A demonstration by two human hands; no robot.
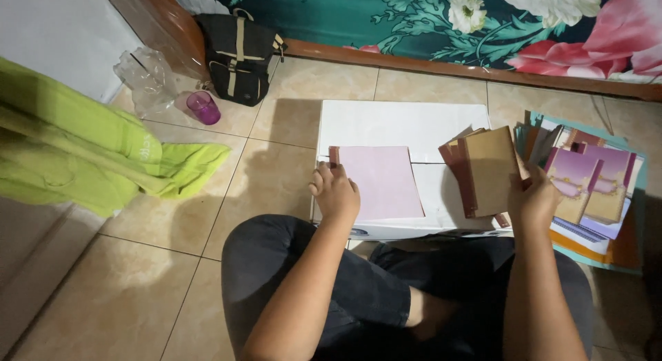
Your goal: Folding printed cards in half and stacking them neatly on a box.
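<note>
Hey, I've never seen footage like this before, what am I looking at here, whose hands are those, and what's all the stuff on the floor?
This is one picture from a camera worn on a person's head, looking down, so the hands are that person's own. There is no machine. The person sits cross-legged on a tiled floor behind a white box used as a small work surface.

The left hand rests on the edge of a pale pink sheet lying flat on the box. The right hand holds a brown card folder, the front one of a small stack standing on the box.

To the right lies a pile of purple and gold printed cards. Further off are a black bag, a purple cup, crumpled clear plastic, a lime green cloth and a flowered fabric.
</note>
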